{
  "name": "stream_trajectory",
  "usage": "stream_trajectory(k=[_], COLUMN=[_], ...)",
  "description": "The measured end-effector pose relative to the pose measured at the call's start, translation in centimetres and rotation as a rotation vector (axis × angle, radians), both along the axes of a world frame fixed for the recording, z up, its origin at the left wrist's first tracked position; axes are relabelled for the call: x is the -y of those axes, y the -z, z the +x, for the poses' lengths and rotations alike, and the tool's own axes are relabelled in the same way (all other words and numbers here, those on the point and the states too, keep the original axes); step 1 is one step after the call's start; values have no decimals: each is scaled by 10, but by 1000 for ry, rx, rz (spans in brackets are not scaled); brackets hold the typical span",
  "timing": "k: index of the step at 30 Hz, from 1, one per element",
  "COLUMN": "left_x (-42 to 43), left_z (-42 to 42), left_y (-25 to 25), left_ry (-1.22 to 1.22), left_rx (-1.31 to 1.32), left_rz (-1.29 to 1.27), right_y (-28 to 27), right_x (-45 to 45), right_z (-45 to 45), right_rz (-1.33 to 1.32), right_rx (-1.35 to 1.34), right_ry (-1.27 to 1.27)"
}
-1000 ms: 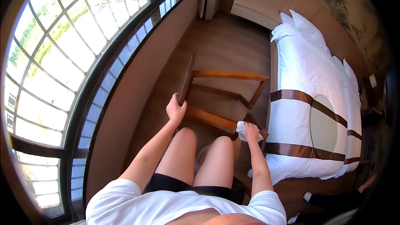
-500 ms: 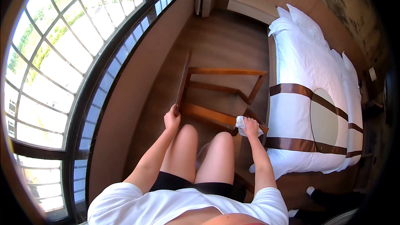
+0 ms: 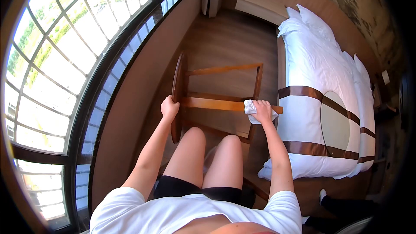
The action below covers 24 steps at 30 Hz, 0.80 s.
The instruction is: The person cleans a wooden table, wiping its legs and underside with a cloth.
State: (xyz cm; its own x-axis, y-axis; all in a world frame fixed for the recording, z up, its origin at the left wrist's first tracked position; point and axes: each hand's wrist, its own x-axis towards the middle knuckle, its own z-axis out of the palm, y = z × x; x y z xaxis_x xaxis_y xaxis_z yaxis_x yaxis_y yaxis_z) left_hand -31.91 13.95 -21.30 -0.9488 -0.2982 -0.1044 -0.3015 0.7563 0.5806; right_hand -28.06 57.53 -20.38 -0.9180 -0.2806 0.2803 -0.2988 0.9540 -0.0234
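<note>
While the wooden table (image 3: 212, 103) is tipped sideways, its round top (image 3: 178, 80) is at the left hand (image 3: 170, 107), one leg (image 3: 229, 105) under the right hand (image 3: 263, 112). Count: one table, one white cloth (image 3: 249, 107). Left hand curled, grasping the round top; right hand clenched over cloth and leg

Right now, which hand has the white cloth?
The right hand: it holds the white cloth on a wooden bar. The left hand grips the dark wooden board instead.
</note>
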Motion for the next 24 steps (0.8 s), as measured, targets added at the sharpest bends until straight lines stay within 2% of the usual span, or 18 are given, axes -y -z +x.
stream_trajectory(k=[3,5,7,9,14,17,19,24], left_x=[-4,-8,-13,-22,-22,-19,-19,-21], left_z=[-7,-4,4,14,7,4,3,6], left_y=[-17,-16,-5,-1,-8,-4,-3,-6], left_ry=[-95,-111,-113,-112,-77,-58,-62,-59], left_rx=[65,-7,-246,-355,-288,-300,-308,-321], left_rz=[30,45,98,51,-32,-46,-49,-35], right_y=[-7,-7,-10,-11,-11,-15,-16,-13], right_x=[7,7,10,11,7,2,-11,-38], right_z=[-15,-21,-25,-28,-31,-35,-31,-23], right_rz=[-2,-3,-1,-9,25,148,239,245], right_rx=[-18,-6,-36,-25,-1,16,-45,-69], right_ry=[43,50,62,62,31,29,94,185])
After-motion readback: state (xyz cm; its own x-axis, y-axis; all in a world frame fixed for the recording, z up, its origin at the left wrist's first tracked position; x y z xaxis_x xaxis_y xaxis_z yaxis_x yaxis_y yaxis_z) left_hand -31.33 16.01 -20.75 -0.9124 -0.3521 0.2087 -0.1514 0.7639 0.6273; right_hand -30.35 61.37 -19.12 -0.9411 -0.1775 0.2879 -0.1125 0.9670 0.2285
